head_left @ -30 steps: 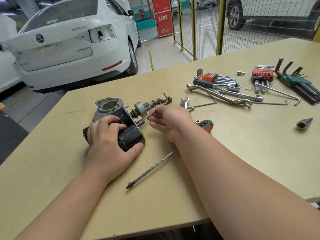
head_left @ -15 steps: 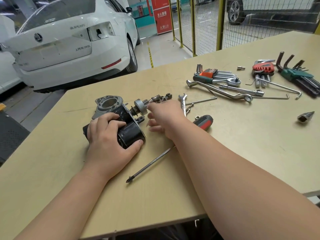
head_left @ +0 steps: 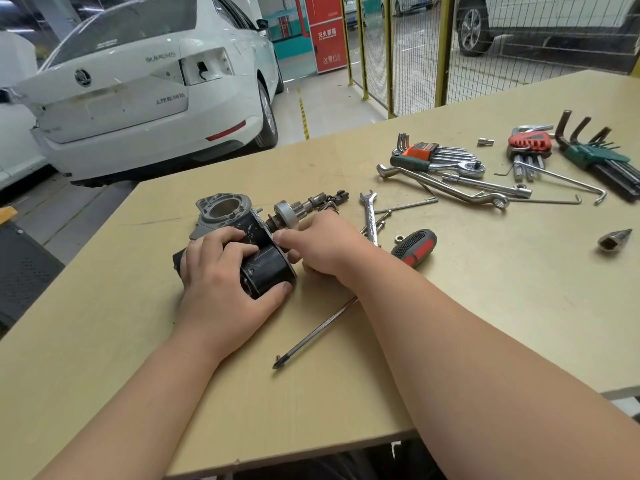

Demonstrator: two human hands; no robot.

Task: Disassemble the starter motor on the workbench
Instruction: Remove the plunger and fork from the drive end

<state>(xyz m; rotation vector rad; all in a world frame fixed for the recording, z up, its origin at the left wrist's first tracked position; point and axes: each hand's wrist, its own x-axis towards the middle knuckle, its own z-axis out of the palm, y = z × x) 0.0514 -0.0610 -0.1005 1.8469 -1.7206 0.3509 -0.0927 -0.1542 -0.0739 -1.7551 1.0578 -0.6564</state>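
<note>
Gripping starter motor (head_left: 270, 268) body, centre-left of frame — left hand (head_left: 218, 282); right hand (head_left: 325, 244) curled against its flange — hold unclear.

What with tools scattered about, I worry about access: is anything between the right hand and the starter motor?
Nothing visible. The fingertips of the right hand are at the end plate of the starter motor, while the left hand grips its black body. The screwdriver lies apart, under the right forearm.
</note>
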